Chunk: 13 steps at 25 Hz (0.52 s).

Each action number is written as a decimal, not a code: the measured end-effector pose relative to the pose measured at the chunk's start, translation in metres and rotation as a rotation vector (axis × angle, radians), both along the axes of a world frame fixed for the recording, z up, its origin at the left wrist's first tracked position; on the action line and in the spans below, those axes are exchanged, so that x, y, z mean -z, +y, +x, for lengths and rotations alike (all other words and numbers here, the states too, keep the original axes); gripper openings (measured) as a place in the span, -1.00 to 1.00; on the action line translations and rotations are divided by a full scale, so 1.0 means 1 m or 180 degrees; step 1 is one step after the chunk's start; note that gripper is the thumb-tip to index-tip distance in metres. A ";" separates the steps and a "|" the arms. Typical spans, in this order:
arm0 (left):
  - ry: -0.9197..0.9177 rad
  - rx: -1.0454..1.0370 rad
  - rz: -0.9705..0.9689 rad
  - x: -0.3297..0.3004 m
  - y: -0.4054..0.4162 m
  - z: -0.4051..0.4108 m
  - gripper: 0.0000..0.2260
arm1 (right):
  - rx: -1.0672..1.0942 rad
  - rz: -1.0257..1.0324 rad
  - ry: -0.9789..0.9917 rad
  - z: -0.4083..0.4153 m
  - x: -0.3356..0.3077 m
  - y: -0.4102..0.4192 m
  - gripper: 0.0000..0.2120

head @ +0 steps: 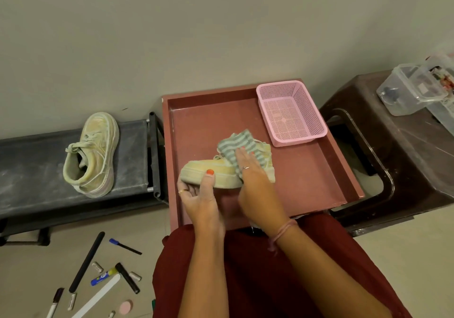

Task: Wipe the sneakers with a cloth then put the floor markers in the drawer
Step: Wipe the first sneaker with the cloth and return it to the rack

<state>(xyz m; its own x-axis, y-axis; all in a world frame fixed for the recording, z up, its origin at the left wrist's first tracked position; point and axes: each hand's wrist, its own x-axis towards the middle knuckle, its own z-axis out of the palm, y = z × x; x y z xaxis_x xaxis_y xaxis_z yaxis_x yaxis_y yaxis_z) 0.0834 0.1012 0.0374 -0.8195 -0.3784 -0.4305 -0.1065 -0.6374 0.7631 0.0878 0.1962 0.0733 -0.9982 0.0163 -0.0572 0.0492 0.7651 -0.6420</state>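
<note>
Head view. A pale yellow sneaker [211, 172] lies on its side over the open reddish drawer [307, 177], toe pointing left. The left hand [199, 195] grips the toe end from below, its thumb curled up over the sole edge and the fingers wrapped under the shoe. The right hand [250, 170] lies flat, fingers straight and together, pressing a green-and-white striped cloth [235, 143] against the upper of that sneaker near the heel; part of the cloth bunches up beyond the fingertips.

A pink mesh basket [291, 113] stands in the far right corner of the drawer, apart from the shoe. A 2nd sneaker [94, 155] of the same colour rests on a low dark bench [29, 165] to the left of the drawer, toe toward the wall, untouched by either hand.

On the floor at lower left lie the markers and other small items: a blue-capped marker [124, 246], a long black stick [87, 261], a black marker [127, 278], a blue-and-yellow tube [104, 276], a white strip [98, 298], a dark-capped marker [55, 303], several small metal cylinders [97, 267] and a pink disc [126, 307]. All lie well apart from the drawer.

At right, a brown plastic stool [403, 170] carries clear lidded containers [415, 89]. A dark red garment [245, 268] covers the person's lap.
</note>
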 end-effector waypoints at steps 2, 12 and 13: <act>-0.0011 -0.0051 0.0025 -0.001 -0.001 0.000 -0.44 | -0.0217 -0.0160 0.0191 0.015 -0.008 -0.014 -0.24; 0.0177 -0.0039 0.0144 -0.006 -0.004 0.001 -0.28 | 0.0634 -0.0145 0.0025 -0.023 0.011 0.074 -0.50; 0.0200 -0.0017 0.0162 -0.005 -0.004 0.001 -0.27 | 0.1148 -0.0952 -0.0124 -0.022 0.000 0.081 -0.55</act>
